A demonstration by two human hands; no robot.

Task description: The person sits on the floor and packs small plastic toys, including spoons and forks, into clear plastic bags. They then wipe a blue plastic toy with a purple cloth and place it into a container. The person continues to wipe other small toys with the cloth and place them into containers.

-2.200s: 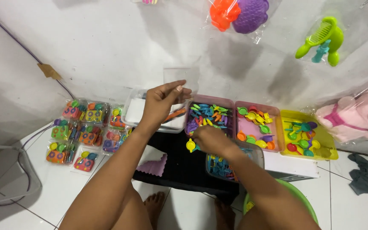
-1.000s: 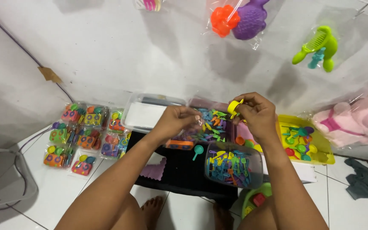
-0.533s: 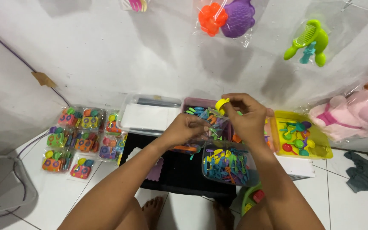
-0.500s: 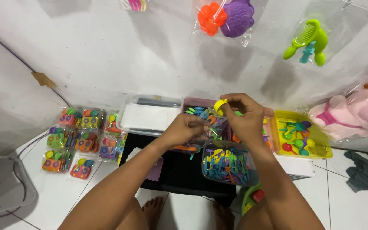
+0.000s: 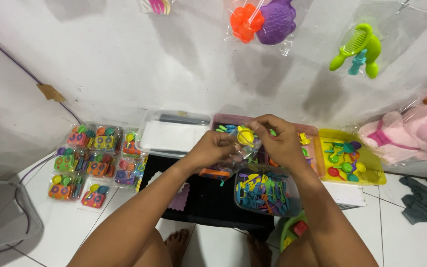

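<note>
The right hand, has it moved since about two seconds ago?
Yes. The right hand was low over the black tray; now it is raised beside the left hand, pinching a small yellow toy.

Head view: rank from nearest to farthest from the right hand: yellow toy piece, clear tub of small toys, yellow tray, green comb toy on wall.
1. yellow toy piece, at the right hand's fingertips
2. clear tub of small toys, just below
3. yellow tray, to the right
4. green comb toy, hanging upper right
</note>
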